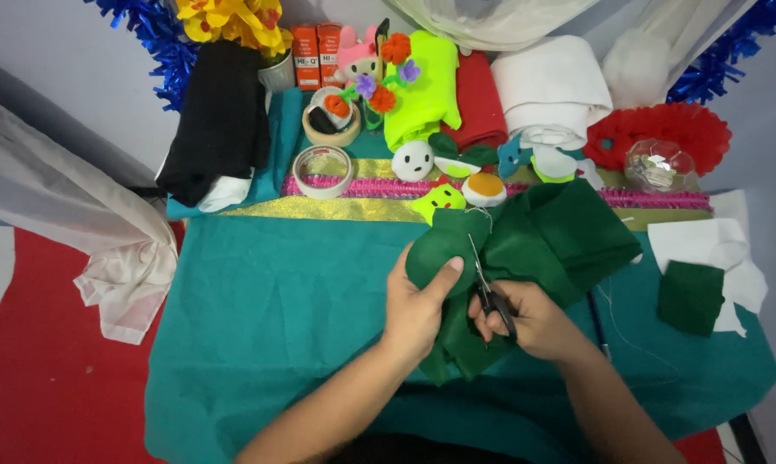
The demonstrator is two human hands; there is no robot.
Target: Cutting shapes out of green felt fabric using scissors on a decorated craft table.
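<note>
My left hand (415, 308) grips a rounded flap of dark green felt (543, 236), thumb on top. My right hand (530, 320) holds small scissors (488, 292) by their black handles, blades pointing up along the felt's edge beside my left thumb. The rest of the green felt lies crumpled to the right on a teal cloth (276, 309).
A tape roll (323, 171), small felt figures (444, 199), a white ball face (413, 160), folded black (220, 120), neon yellow (422, 86), red and white fabrics line the back. A green felt square (690, 296) on white pieces lies right. A grey-white cloth (122, 258) hangs left.
</note>
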